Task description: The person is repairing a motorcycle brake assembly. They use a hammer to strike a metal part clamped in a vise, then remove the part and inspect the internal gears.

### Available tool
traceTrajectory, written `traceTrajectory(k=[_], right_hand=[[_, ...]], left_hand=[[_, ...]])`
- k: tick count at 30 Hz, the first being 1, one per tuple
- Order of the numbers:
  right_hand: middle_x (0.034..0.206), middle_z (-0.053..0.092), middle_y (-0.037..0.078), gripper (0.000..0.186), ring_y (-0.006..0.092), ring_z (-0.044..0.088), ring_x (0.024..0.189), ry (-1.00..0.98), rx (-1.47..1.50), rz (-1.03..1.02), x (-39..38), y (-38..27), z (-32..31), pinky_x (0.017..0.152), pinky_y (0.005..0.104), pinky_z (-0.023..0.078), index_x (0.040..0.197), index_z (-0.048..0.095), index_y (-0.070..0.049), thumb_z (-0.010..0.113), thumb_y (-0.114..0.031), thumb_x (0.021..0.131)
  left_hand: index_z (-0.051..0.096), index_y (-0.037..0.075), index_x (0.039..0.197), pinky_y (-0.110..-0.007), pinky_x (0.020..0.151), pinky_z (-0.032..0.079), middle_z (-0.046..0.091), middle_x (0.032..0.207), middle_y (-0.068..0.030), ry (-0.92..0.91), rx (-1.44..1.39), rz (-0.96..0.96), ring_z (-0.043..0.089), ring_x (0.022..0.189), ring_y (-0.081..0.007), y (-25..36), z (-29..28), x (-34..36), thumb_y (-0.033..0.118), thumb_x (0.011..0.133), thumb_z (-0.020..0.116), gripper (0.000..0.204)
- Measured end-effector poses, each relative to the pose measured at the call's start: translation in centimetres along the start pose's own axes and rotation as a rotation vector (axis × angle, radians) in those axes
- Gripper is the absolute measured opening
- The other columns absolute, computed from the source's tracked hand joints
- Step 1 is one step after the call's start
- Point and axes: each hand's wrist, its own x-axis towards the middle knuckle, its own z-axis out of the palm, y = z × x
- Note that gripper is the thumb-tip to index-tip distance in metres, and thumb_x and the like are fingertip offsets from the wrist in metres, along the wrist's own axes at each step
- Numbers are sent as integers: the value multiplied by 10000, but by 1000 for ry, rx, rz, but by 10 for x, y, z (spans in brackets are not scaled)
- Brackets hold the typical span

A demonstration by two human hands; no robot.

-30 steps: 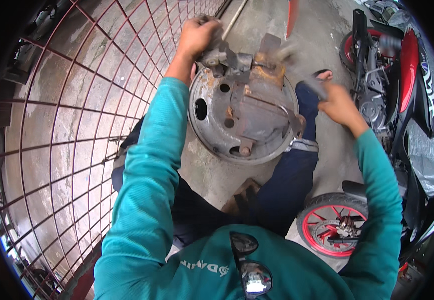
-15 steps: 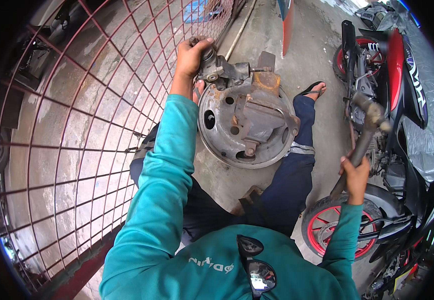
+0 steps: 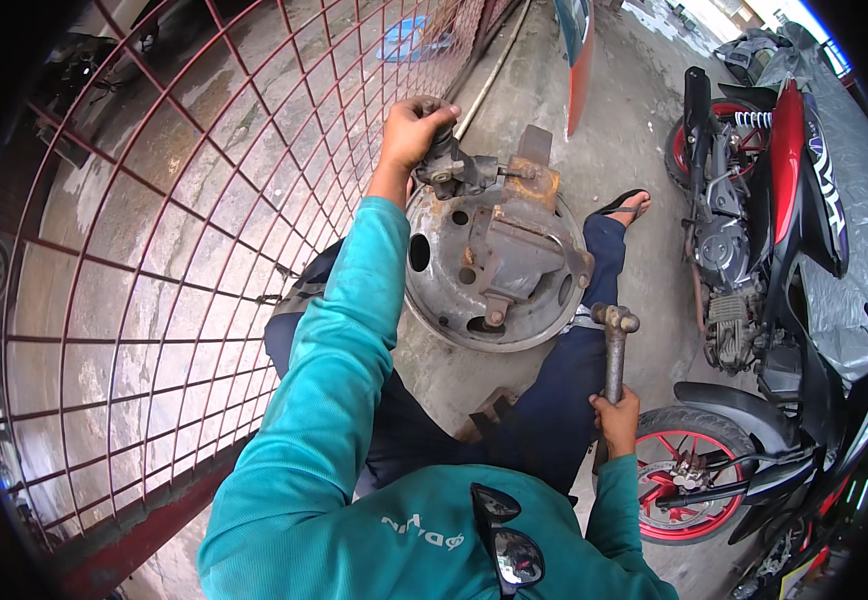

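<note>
Right fingers (image 3: 609,411) grip the long-handled grey-brown metal hammer (image 3: 615,362), now shifted left; left fingers (image 3: 438,112) hold the dark-grey angular metal part (image 3: 451,172).

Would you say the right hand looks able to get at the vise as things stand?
Probably yes: the right hand grips a hammer, but nothing visible blocks a reach over the right leg to the vise.

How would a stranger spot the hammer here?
Start at the motorcycle along the picture's right side. Just left of the lower red-rimmed wheel, the person's right grip holds the hammer. Unlike the bulky, rusty vise to its upper left, it has a slim handle and knobbed head.
</note>
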Motion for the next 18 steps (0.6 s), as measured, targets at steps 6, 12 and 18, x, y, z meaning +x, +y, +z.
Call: traceTrajectory(k=[6,12,18], right_hand=[[615,564,24,206,122,540,482,81,-149,-208,22,-81,-29,457,320,425,845,608,-6,799,-63,793],[666,591,29,279,97,525,472,-39,-340,-563,70,-217,-11,435,281,396,1015,652,22,798,-73,798],[783,673,230,329,371,690,775,-203,-637,-675,135,-279,35,736,459,511,922,653,72,779,-175,745]], left_hand=[[734,-41,959,-298,696,545,741,842,-87,-73,-3,-21,673,732,-150,-20,5,12,197,853,800,269],[749,-38,932,-288,700,529,743,830,-68,-83,-26,-14,663,736,-135,-23,6,16,186,829,798,251],[761,-17,916,-281,710,526,746,824,-57,-80,-42,17,666,740,-129,-38,0,19,142,819,757,186]])
